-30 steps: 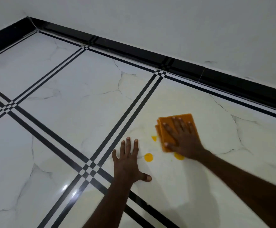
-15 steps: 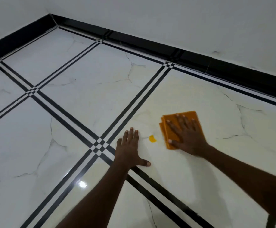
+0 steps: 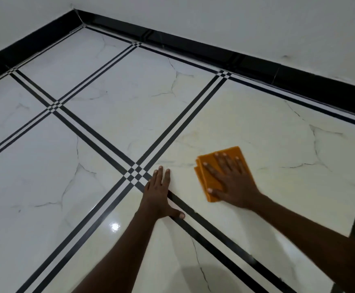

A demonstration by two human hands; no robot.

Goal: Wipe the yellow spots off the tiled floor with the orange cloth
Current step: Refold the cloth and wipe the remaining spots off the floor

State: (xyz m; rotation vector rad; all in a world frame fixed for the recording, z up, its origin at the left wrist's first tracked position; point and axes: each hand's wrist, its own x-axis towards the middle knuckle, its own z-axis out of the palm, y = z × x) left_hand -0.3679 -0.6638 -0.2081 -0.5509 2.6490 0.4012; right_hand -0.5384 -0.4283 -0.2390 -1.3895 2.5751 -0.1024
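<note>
A folded orange cloth (image 3: 209,176) lies flat on the white marble-look tiled floor (image 3: 267,144), right of centre. My right hand (image 3: 232,180) presses down on it with fingers spread. My left hand (image 3: 158,194) rests flat on the floor to the cloth's left, fingers apart, beside a crossing of black tile lines, holding nothing. No yellow spot shows on the floor around the cloth; whatever lies under the cloth and hand is hidden.
Black double grout lines (image 3: 100,140) cross the floor in a grid. A black skirting board (image 3: 214,53) runs along the white wall (image 3: 235,22) at the back and meets a second wall at the far left corner. A light glare (image 3: 115,226) shines near my left forearm.
The yellow spots seen earlier are gone from view; the last one vanished as my right hand slid the cloth over that area. The view has shifted, and my left hand stays planted.
</note>
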